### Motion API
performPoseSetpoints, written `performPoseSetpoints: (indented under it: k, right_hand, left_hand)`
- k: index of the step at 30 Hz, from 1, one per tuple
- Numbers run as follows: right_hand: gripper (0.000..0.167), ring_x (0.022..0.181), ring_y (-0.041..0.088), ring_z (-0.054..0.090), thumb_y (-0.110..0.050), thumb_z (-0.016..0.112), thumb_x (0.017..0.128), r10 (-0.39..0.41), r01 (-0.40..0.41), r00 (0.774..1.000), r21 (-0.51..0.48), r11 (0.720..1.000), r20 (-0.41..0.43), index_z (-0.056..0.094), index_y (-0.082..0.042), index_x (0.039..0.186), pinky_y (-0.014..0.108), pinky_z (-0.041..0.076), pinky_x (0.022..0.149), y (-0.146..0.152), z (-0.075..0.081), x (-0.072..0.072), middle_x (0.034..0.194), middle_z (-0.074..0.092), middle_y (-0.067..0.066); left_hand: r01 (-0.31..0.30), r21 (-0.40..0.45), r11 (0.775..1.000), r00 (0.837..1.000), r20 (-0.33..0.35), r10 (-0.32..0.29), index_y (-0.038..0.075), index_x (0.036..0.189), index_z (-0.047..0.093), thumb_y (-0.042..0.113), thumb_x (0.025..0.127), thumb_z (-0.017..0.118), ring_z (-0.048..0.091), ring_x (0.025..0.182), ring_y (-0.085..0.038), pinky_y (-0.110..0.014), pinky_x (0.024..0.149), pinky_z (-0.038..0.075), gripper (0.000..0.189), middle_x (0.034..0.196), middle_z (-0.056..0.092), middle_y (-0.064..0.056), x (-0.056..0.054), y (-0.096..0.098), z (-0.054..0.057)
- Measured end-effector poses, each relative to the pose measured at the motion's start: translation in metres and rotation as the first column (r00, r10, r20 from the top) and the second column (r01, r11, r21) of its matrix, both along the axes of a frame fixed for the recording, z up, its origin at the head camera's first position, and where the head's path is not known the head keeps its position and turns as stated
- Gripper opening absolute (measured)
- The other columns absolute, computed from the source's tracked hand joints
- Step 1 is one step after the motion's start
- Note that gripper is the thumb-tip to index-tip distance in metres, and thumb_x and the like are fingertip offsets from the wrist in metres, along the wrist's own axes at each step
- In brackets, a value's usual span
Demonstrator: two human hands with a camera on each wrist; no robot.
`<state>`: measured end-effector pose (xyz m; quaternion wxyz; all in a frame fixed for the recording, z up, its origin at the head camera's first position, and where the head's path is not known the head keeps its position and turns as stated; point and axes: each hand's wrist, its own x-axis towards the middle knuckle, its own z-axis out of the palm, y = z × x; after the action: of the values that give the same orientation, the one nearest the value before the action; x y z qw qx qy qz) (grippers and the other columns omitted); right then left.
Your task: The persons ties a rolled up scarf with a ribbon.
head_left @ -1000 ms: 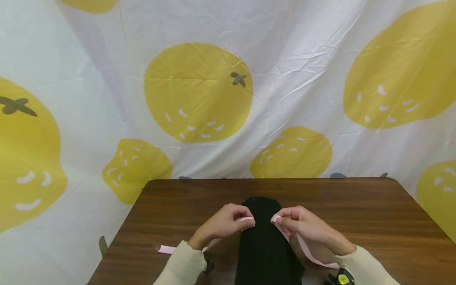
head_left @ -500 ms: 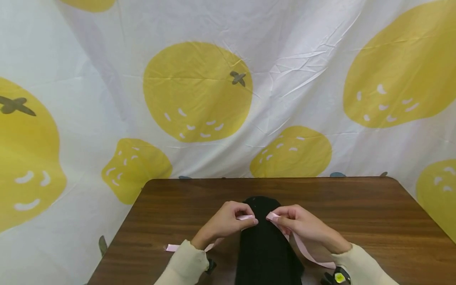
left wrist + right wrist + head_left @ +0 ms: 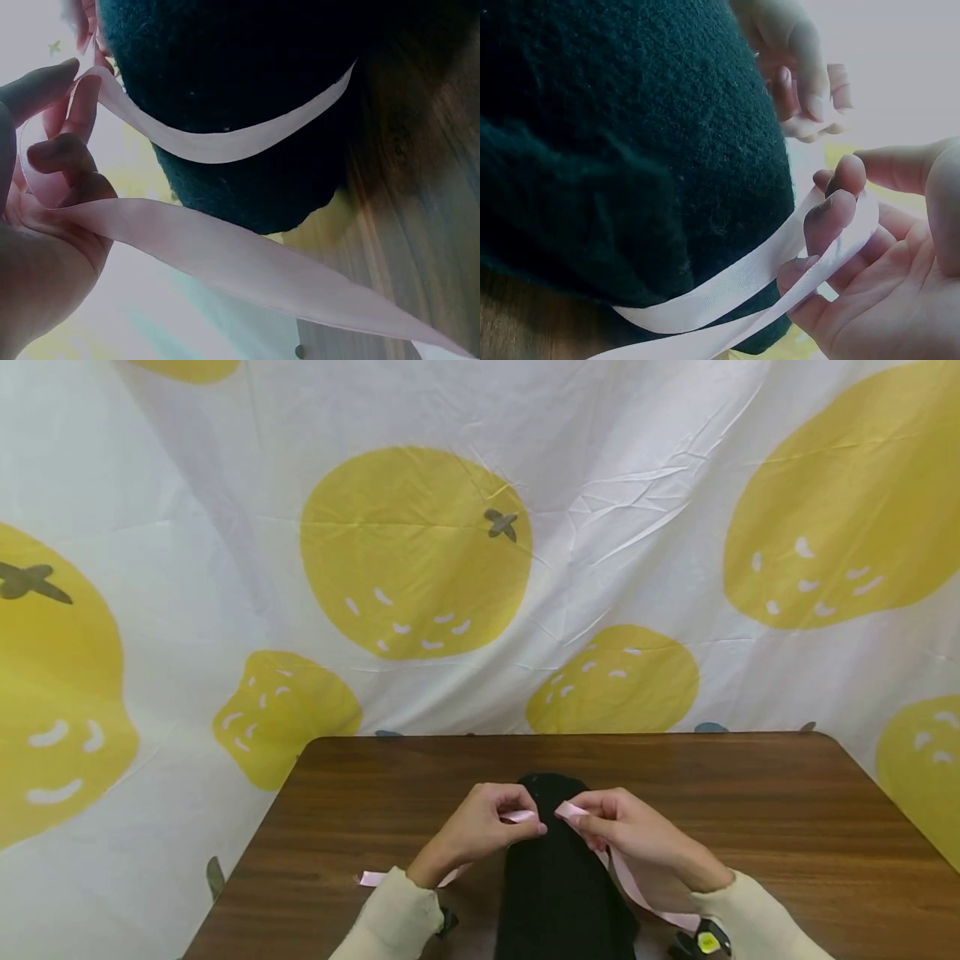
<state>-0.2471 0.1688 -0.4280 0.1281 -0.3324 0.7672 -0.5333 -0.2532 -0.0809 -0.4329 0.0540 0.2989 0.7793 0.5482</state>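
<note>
A rolled or folded black fuzzy cloth [image 3: 558, 893] lies lengthwise on the table between the hands. A pink ribbon [image 3: 210, 146] passes across its surface, and both lengths rise to the hands. My left hand [image 3: 483, 822], at the cloth's left side, pinches one length between thumb and fingers; its tail [image 3: 247, 262] trails back past the wrist. On the other side my right hand [image 3: 641, 835] pinches the other length, which loops over its fingers [image 3: 832, 214] and hangs down toward the sleeve. The two hands face each other over the cloth, a small gap between the fingertips.
The brown wood-grain table [image 3: 375, 777] extends around the cloth. Behind its far edge hangs a white curtain [image 3: 450, 410] printed with yellow fruit. Dark straps with wrist devices [image 3: 708, 939] sit at the cream sleeves [image 3: 397, 914].
Both hands have drawn closer together over the cloth, the right moving left and the left slightly right. The ribbon tails have shifted along with them.
</note>
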Motion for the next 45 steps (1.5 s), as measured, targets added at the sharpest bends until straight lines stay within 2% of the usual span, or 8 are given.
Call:
performPoseSetpoints:
  k: [5, 12, 16, 25, 36, 40, 45]
  right_hand:
    - [0.022, 0.060, 0.005, 0.050, -0.011, 0.055, 0.101, 0.028, -0.027, 0.999, -0.046, 0.999, 0.027, 0.065, 0.005, 0.113, 0.025, 0.045, 0.054, -0.003, -0.001, 0.000, 0.066, 0.053, 0.004]
    - [0.025, 0.062, 0.004, 0.052, -0.011, 0.061, 0.097, 0.009, -0.007, 0.999, -0.024, 1.000, 0.050, 0.063, 0.006, 0.116, 0.024, 0.046, 0.056, -0.009, 0.000, 0.000, 0.069, 0.057, -0.004]
    - [0.026, 0.062, 0.003, 0.053, -0.010, 0.065, 0.094, -0.001, 0.002, 0.999, -0.017, 1.000, 0.040, 0.063, 0.005, 0.116, 0.022, 0.046, 0.056, -0.011, 0.000, 0.001, 0.071, 0.059, -0.004]
    - [0.025, 0.063, 0.003, 0.054, -0.010, 0.069, 0.090, -0.019, 0.019, 1.000, 0.005, 1.000, 0.006, 0.065, -0.001, 0.114, 0.021, 0.046, 0.056, -0.015, 0.001, 0.004, 0.073, 0.060, -0.006]
    - [0.028, 0.059, 0.003, 0.051, -0.012, 0.071, 0.090, -0.026, 0.025, 0.998, 0.014, 1.000, 0.052, 0.064, -0.003, 0.115, 0.020, 0.044, 0.053, -0.019, 0.002, 0.004, 0.070, 0.058, -0.006]
    - [0.028, 0.058, 0.003, 0.050, -0.011, 0.072, 0.090, -0.034, 0.033, 0.998, 0.007, 0.999, 0.058, 0.063, -0.003, 0.115, 0.019, 0.043, 0.052, -0.021, 0.001, 0.004, 0.069, 0.056, -0.005]
    - [0.028, 0.059, 0.004, 0.051, -0.011, 0.072, 0.089, -0.060, 0.060, 0.998, 0.016, 0.998, 0.029, 0.062, -0.005, 0.115, 0.020, 0.043, 0.054, -0.025, -0.001, 0.007, 0.070, 0.057, -0.005]
  left_hand:
    - [-0.007, 0.026, 1.000, 1.000, -0.003, 0.007, 0.012, 0.083, 0.068, 0.012, 0.081, 0.081, 0.055, 0.065, -0.004, -0.019, 0.059, 0.047, 0.013, 0.075, 0.063, 0.004, 0.000, 0.002, -0.001]
    - [0.018, 0.132, 0.991, 0.994, 0.108, -0.032, 0.008, 0.102, 0.061, 0.005, 0.083, 0.079, 0.065, 0.072, -0.007, -0.021, 0.070, 0.054, 0.026, 0.080, 0.071, -0.004, 0.002, 0.006, -0.004]
    - [0.015, 0.141, 0.990, 0.992, 0.124, -0.033, 0.008, 0.109, 0.058, 0.004, 0.083, 0.078, 0.069, 0.075, -0.010, -0.023, 0.075, 0.055, 0.033, 0.081, 0.073, -0.007, 0.002, 0.008, -0.006]
    - [0.011, 0.123, 0.992, 0.995, 0.095, -0.022, 0.010, 0.111, 0.061, 0.005, 0.085, 0.076, 0.065, 0.071, -0.007, -0.020, 0.066, 0.051, 0.030, 0.080, 0.073, -0.007, 0.001, 0.011, -0.009]
    - [-0.002, 0.101, 0.995, 0.999, 0.043, -0.002, 0.011, 0.109, 0.064, 0.010, 0.087, 0.075, 0.064, 0.066, -0.005, -0.019, 0.060, 0.048, 0.025, 0.077, 0.072, -0.007, 0.000, 0.012, -0.011]
    - [-0.030, 0.073, 0.997, 0.999, -0.009, 0.031, 0.009, 0.108, 0.065, 0.009, 0.087, 0.075, 0.057, 0.059, -0.002, -0.017, 0.056, 0.044, 0.024, 0.070, 0.068, -0.008, 0.000, 0.014, -0.011]
    - [-0.103, 0.037, 0.994, 0.992, -0.067, 0.105, 0.009, 0.105, 0.066, 0.005, 0.087, 0.074, 0.048, 0.052, 0.000, -0.016, 0.053, 0.038, 0.020, 0.062, 0.062, -0.007, 0.000, 0.017, -0.012]
